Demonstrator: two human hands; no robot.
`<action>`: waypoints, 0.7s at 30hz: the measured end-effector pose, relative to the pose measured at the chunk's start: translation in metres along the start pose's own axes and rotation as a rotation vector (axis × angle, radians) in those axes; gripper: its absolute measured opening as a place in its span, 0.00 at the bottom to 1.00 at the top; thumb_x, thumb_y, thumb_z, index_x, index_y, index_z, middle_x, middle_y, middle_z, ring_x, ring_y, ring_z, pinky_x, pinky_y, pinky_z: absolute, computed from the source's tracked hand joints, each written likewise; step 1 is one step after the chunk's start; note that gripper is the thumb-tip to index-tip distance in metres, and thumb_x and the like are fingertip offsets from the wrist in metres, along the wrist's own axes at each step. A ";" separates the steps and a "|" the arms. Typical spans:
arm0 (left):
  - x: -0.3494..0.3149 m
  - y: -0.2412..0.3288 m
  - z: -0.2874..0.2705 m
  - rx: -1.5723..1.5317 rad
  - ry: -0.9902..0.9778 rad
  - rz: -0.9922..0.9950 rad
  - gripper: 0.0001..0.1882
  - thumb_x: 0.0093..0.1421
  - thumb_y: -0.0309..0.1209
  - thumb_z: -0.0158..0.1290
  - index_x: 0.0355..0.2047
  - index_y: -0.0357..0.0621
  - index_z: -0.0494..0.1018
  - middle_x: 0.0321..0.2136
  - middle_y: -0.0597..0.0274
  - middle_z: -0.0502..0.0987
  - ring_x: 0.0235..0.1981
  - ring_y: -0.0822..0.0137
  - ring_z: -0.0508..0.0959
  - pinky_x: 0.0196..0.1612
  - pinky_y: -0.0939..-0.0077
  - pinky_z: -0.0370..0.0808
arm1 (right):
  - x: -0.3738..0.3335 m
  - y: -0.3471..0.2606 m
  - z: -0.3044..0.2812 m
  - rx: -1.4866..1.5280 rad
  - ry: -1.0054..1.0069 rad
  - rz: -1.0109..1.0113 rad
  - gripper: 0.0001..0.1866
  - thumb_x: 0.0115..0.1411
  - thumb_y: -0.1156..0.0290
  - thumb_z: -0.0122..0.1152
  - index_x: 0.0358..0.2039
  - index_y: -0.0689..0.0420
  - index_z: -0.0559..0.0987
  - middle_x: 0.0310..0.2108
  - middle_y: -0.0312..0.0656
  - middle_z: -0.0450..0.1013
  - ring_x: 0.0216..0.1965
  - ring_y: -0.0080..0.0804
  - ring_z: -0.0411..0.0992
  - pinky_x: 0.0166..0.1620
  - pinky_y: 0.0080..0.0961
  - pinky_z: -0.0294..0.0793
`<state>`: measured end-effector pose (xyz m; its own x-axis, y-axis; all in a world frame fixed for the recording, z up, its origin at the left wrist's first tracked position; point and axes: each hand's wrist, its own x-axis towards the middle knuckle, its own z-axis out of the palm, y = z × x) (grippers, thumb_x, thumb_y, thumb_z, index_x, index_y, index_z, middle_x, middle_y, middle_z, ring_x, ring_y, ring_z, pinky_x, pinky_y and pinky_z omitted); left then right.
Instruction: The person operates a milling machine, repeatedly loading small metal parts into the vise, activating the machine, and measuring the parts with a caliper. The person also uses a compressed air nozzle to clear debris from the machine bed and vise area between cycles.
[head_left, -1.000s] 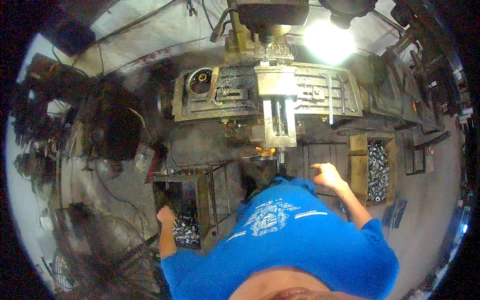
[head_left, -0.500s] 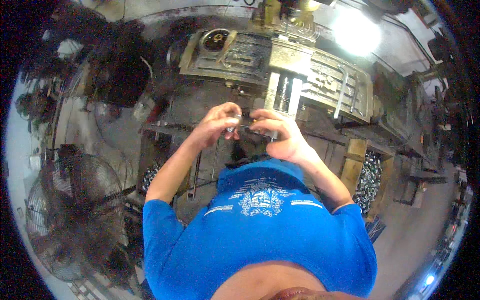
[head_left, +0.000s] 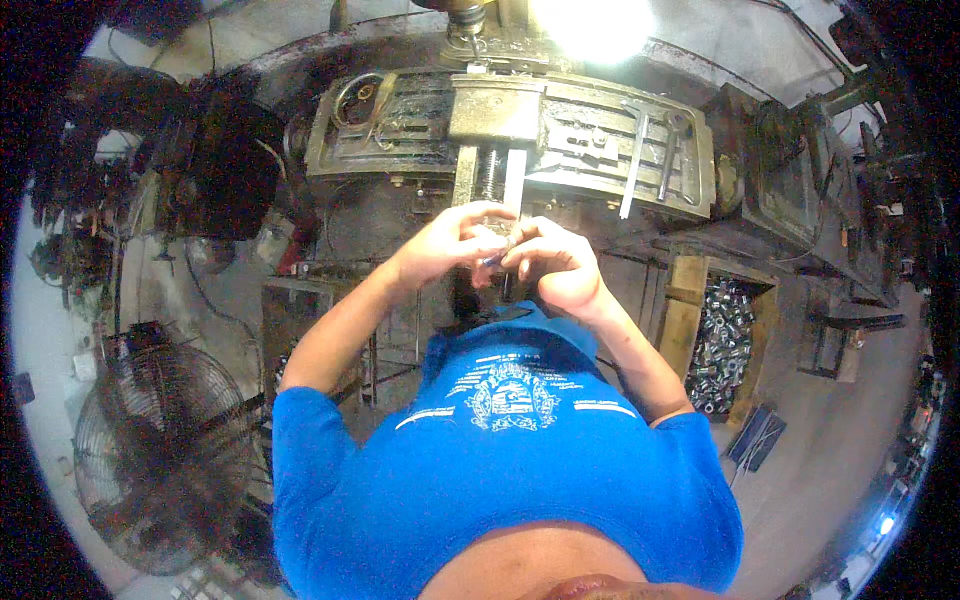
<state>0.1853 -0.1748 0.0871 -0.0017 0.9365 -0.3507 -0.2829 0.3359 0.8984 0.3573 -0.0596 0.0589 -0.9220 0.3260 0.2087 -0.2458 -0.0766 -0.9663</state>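
My left hand (head_left: 440, 248) is closed, its thumb and fingers curled round a small shiny metal part (head_left: 494, 229), mostly hidden by the fingers. Right up against it is my right hand (head_left: 562, 262), fingers bent and tips together at the same spot. Whether those tips grip the part or another small piece cannot be seen. Both hands are in front of my shirt, before the near end of a machine vise (head_left: 497, 115). The vise is mounted mid-table on a slotted machine table (head_left: 385, 160).
On the table's right lie a flat metal bar (head_left: 634, 165) and a wrench (head_left: 672, 155); a round dark-centred item (head_left: 358, 100) sits at its left. A wooden crate (head_left: 683, 308) of small metal parts (head_left: 722, 350) stands at my right. At left is a large caged fan (head_left: 165, 450).
My hands were apart and have come together, the right one meeting the left at the metal part. The view has shifted, so the machine table appears further left and more of the crate shows.
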 end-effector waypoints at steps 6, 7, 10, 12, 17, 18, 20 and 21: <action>-0.018 -0.016 -0.018 0.052 0.304 0.118 0.19 0.55 0.23 0.49 0.48 0.37 0.63 0.21 0.61 0.74 0.23 0.72 0.75 0.31 0.77 0.74 | -0.002 -0.001 -0.012 -0.012 0.133 -0.060 0.23 0.31 0.83 0.45 0.31 0.62 0.78 0.36 0.42 0.67 0.35 0.27 0.69 0.37 0.19 0.71; -0.017 -0.018 -0.010 0.028 0.254 0.210 0.18 0.54 0.21 0.48 0.47 0.37 0.64 0.22 0.62 0.74 0.26 0.72 0.75 0.32 0.78 0.74 | 0.000 0.000 -0.012 -0.022 0.123 -0.060 0.23 0.31 0.84 0.45 0.32 0.61 0.78 0.37 0.43 0.67 0.35 0.27 0.69 0.37 0.19 0.71; -0.007 -0.017 0.001 0.017 0.238 0.202 0.18 0.56 0.22 0.49 0.47 0.37 0.65 0.35 0.57 0.75 0.38 0.67 0.76 0.42 0.73 0.73 | 0.007 -0.003 -0.009 -0.046 0.099 -0.048 0.24 0.31 0.84 0.44 0.33 0.62 0.78 0.38 0.43 0.66 0.37 0.29 0.69 0.39 0.20 0.71; -0.002 -0.013 0.004 -0.006 0.275 0.207 0.15 0.56 0.22 0.50 0.44 0.36 0.68 0.35 0.58 0.75 0.37 0.68 0.76 0.42 0.74 0.73 | 0.011 -0.005 -0.005 0.002 0.111 -0.033 0.25 0.32 0.85 0.43 0.34 0.63 0.78 0.39 0.43 0.66 0.39 0.29 0.69 0.41 0.21 0.71; 0.000 -0.002 -0.001 -0.029 0.296 0.280 0.11 0.56 0.23 0.50 0.40 0.35 0.71 0.34 0.60 0.76 0.35 0.71 0.76 0.40 0.77 0.73 | 0.024 -0.005 0.007 0.096 0.180 0.019 0.26 0.32 0.87 0.41 0.35 0.65 0.77 0.40 0.43 0.65 0.40 0.30 0.69 0.43 0.22 0.70; -0.002 0.004 -0.001 0.007 0.325 0.292 0.11 0.56 0.24 0.51 0.40 0.35 0.71 0.33 0.61 0.76 0.34 0.73 0.75 0.40 0.79 0.72 | 0.027 -0.002 0.008 0.064 0.168 -0.011 0.27 0.32 0.88 0.40 0.37 0.64 0.77 0.41 0.43 0.65 0.41 0.30 0.69 0.43 0.22 0.70; 0.001 0.004 -0.013 0.017 0.308 0.343 0.10 0.56 0.24 0.51 0.39 0.35 0.72 0.32 0.62 0.76 0.34 0.74 0.75 0.39 0.80 0.72 | 0.036 0.004 0.018 0.142 0.200 -0.052 0.28 0.33 0.88 0.41 0.38 0.64 0.77 0.41 0.43 0.65 0.41 0.30 0.69 0.42 0.21 0.70; 0.004 0.003 -0.021 0.018 0.302 0.378 0.10 0.56 0.25 0.51 0.38 0.36 0.72 0.32 0.62 0.76 0.34 0.74 0.75 0.39 0.80 0.72 | 0.041 0.004 0.022 0.173 0.207 -0.074 0.28 0.33 0.88 0.41 0.38 0.64 0.76 0.41 0.43 0.65 0.40 0.30 0.69 0.42 0.21 0.70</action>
<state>0.1643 -0.1722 0.0831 -0.3805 0.9230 -0.0577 -0.1917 -0.0177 0.9813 0.3116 -0.0670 0.0668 -0.8230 0.5213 0.2256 -0.3742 -0.1987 -0.9058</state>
